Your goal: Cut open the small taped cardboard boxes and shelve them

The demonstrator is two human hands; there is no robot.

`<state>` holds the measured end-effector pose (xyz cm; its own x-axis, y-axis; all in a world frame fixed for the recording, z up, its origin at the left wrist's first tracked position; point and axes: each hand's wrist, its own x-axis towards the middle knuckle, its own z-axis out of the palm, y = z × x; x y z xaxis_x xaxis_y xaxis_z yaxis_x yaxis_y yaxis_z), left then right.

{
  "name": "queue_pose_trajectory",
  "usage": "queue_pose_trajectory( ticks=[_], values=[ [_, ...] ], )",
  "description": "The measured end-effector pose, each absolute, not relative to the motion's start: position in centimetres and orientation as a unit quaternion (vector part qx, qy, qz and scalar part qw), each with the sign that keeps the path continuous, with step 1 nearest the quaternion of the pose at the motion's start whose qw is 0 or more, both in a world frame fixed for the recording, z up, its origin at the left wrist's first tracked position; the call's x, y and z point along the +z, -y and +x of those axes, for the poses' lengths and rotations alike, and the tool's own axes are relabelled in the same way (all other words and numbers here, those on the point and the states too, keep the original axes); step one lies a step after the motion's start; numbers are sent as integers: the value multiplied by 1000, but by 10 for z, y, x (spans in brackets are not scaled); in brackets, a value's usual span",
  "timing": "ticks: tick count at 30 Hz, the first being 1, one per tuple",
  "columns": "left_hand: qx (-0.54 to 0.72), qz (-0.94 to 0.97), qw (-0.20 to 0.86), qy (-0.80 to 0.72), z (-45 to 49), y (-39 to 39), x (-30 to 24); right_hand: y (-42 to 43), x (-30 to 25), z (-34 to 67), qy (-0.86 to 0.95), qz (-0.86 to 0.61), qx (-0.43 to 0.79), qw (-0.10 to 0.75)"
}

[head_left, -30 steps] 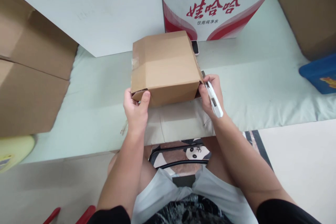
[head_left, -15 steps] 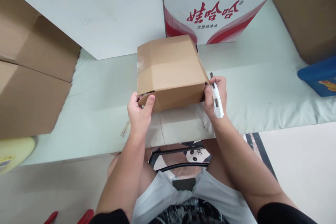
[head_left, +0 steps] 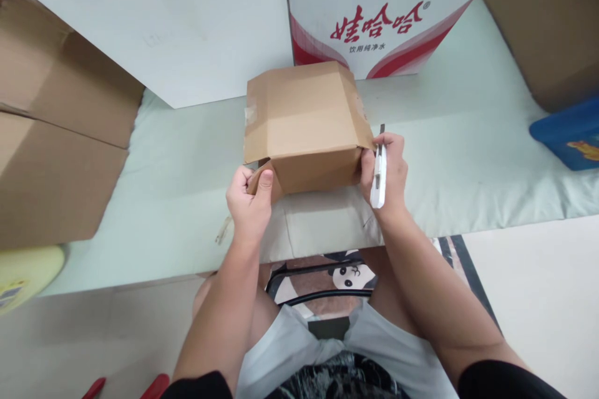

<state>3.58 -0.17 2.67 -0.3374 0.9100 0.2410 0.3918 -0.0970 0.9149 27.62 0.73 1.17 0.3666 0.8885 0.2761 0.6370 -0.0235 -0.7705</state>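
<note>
Changed: my left hand (head_left: 248, 196) has drawn the flap corner (head_left: 262, 176) of the cardboard box (head_left: 302, 115) further out, and the white cutter (head_left: 378, 177) now sits edge-on.
Left fingers: pinched on the flap corner, thumb on top.
Right hand (head_left: 392, 165): wrapped round the cutter, blade up, at the box's near right corner.
Box: on the pale cloth (head_left: 187, 162), just before the red-printed carton (head_left: 384, 12).
Meaning: the near-left edge seems to be coming loose.

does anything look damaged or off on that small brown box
On the small brown box, the near-left corner flap is bent open and creased, pinched by the left hand. A torn scrap of tape clings to its left edge. The right hand grips a white cutter, blade out, at the right corner.
</note>
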Motion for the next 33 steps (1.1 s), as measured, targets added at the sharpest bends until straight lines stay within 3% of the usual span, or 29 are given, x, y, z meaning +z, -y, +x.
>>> queue_pose_trajectory(
  ticks=[3, 13, 17, 25, 33],
  values=[
    [532, 518, 238, -625, 37, 2, 26, -7, 9, 278, 538, -699, 163, 441],
    [594, 495, 211, -598, 34, -1, 21, -6, 9, 277, 514, -617, 195, 564],
    [602, 510, 207, -578, 33, -2, 21, -9, 3, 278, 482, -588, 273, 590],
    [610, 679, 78, -402, 32, 14, 17, -15, 6, 281, 388, -588, 331, 628],
    [599, 695, 94, -387, 30, 8, 15, -15, 8, 276, 389, -575, 358, 624]
  ],
)
